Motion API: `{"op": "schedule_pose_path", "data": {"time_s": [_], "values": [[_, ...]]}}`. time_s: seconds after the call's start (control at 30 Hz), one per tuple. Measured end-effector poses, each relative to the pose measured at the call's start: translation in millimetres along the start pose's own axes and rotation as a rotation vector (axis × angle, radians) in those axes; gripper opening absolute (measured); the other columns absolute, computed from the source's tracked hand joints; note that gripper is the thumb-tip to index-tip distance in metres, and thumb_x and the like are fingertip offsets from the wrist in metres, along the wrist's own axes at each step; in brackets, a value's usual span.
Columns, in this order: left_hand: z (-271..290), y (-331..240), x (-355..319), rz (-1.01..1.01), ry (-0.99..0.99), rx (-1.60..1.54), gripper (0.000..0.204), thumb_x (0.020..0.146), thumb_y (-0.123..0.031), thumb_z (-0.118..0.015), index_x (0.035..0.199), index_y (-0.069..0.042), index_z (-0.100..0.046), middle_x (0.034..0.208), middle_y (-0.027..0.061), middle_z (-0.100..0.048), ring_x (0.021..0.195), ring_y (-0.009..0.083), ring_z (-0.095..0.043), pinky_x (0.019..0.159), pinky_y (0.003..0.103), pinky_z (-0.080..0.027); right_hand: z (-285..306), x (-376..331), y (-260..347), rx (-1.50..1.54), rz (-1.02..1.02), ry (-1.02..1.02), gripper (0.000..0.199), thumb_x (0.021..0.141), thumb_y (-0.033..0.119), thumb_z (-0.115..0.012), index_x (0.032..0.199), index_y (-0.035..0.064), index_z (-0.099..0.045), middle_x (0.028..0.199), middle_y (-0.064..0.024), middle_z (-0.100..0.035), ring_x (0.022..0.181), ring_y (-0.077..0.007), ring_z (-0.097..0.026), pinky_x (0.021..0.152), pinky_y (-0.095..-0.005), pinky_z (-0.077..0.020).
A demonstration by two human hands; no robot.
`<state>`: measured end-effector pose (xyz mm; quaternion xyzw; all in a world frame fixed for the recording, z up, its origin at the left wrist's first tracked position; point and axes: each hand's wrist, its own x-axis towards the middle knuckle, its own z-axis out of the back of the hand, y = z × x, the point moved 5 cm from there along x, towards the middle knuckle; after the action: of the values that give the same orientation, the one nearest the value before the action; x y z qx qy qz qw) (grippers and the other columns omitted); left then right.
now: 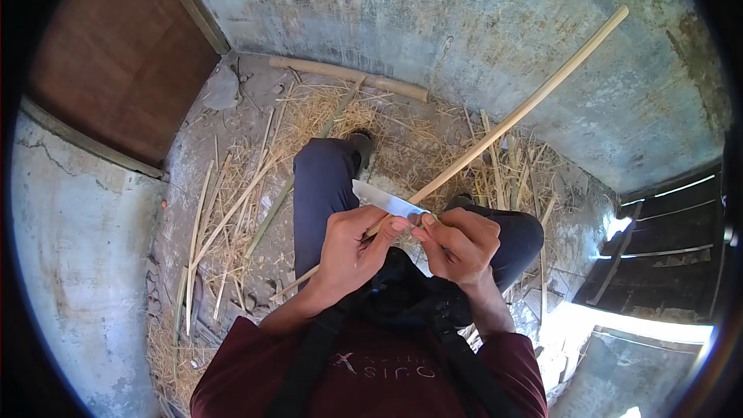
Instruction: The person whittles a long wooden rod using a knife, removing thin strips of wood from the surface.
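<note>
While the left hand (348,254) pinches a long pale strip (511,121), the right hand (463,244) grips a knife (379,197). Straw (325,112) lies below.

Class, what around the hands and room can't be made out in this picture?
All in the head view:
Handle of the silver metal knife: hidden by the right hand.
Part of the long, pale wooden strip: hidden by the left hand.
Part of the dark left shoe: hidden by the dark-blue trouser leg.
Top of the flat brown panel: cut off by the dark rim.
</note>
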<state>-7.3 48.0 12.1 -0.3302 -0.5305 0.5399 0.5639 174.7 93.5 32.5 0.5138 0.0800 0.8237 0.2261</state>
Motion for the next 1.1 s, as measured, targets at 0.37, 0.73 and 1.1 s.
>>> {"op": "schedule_pose_path", "data": {"time_s": [0.37,0.73,1.1], "values": [[4.6,-12.1,3.1,-0.063,0.007,0.039,0.02,0.104,-0.015,-0.075,0.095,0.003,-0.077,0.065,0.0093,-0.057,0.053,0.0141,-0.044,0.05,0.034,-0.033,-0.3,2.7,5.5,-0.084,0.025,-0.024,0.028,0.077,0.018,-0.096,0.099,0.0099,-0.081,0.072,-0.002,-0.064,0.05,-0.0153,-0.056,0.045,-0.0291,-0.0405],[10.6,-17.3,-0.3,-0.063,-0.047,0.038,0.023,0.103,-0.014,-0.076,0.116,0.005,-0.078,0.082,0.0159,-0.075,0.064,0.0155,-0.065,0.06,0.03,-0.051,18.3,17.3,-2.5,-0.094,0.024,-0.086,0.023,0.08,0.01,-0.094,0.093,0.0046,-0.077,0.069,-0.0075,-0.067,0.05,-0.0179,-0.061,0.044,-0.029,-0.0438],[5.3,-18.1,-0.9,-0.131,0.019,0.117,0.029,0.105,-0.014,-0.073,0.124,0.007,-0.072,0.093,0.0204,-0.076,0.067,0.0262,-0.07,0.06,0.035,-0.053,5.9,12.9,-3.4,-0.002,0.001,-0.003,0.022,0.081,0.007,-0.093,0.093,0.0014,-0.075,0.071,-0.0089,-0.068,0.052,-0.0176,-0.064,0.046,-0.0283,-0.0455]]}}
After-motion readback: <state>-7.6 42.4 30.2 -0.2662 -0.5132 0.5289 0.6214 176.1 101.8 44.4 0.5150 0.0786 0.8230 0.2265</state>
